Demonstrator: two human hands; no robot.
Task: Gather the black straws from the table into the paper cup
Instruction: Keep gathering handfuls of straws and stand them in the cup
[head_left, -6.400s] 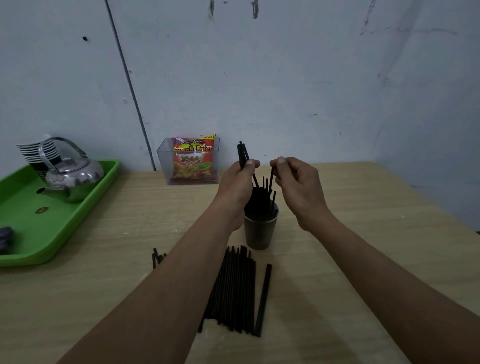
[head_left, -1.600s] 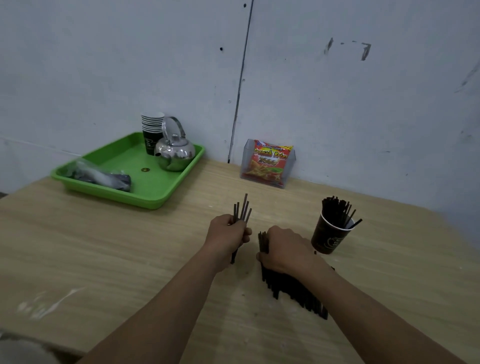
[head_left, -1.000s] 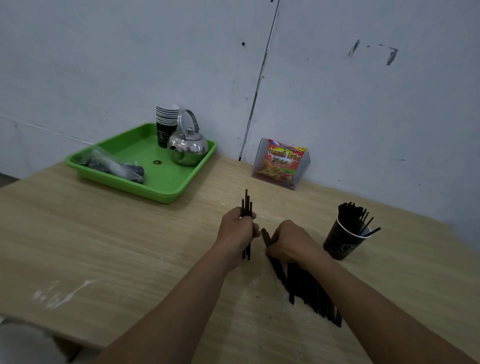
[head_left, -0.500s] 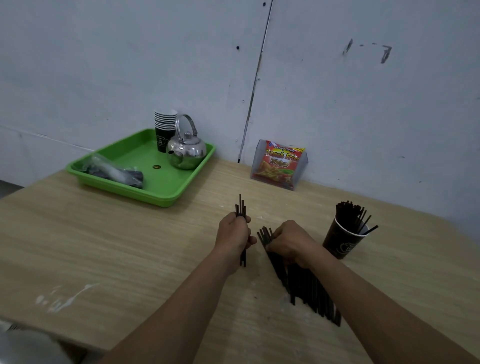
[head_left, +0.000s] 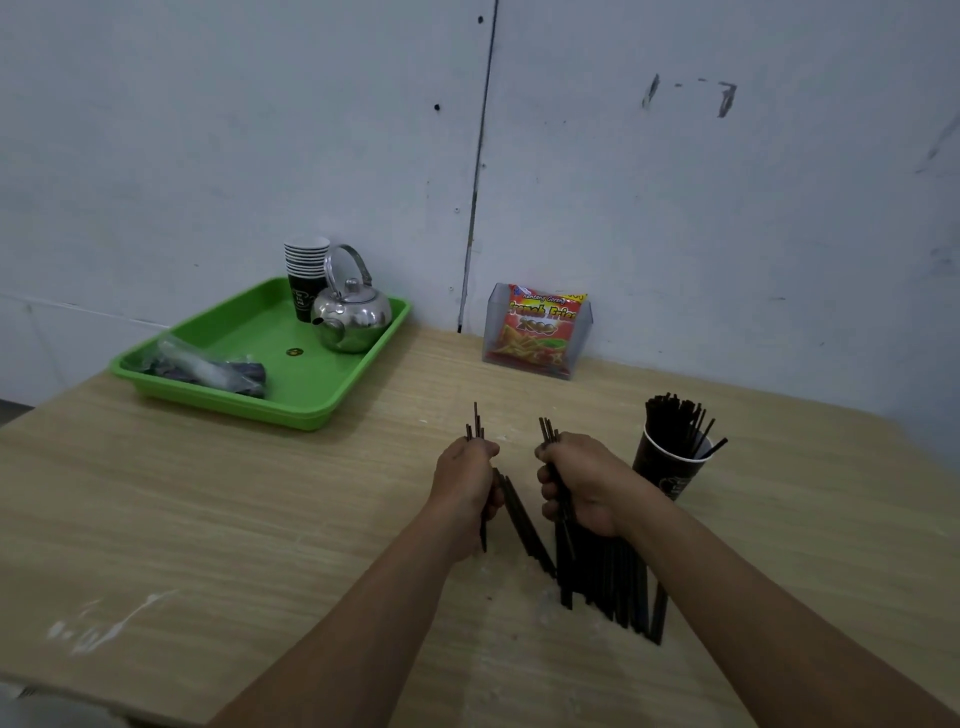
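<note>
A dark paper cup (head_left: 667, 469) stands at the right of the wooden table (head_left: 208, 519), packed with upright black straws (head_left: 672, 423). My left hand (head_left: 467, 480) is closed around a small bunch of black straws whose tips stick out above my fist. My right hand (head_left: 582, 486) grips another few straws, just left of the cup. A pile of loose black straws (head_left: 608, 587) lies flat on the table under and behind my right hand.
A green tray (head_left: 249, 400) at the back left carries a steel kettle (head_left: 353, 314), a stack of paper cups (head_left: 305, 273) and a plastic bag. A clear holder with a snack packet (head_left: 537, 330) stands against the wall.
My right hand has closed on a few straws and lifted their tips off the pile. My left hand keeps its bunch.
</note>
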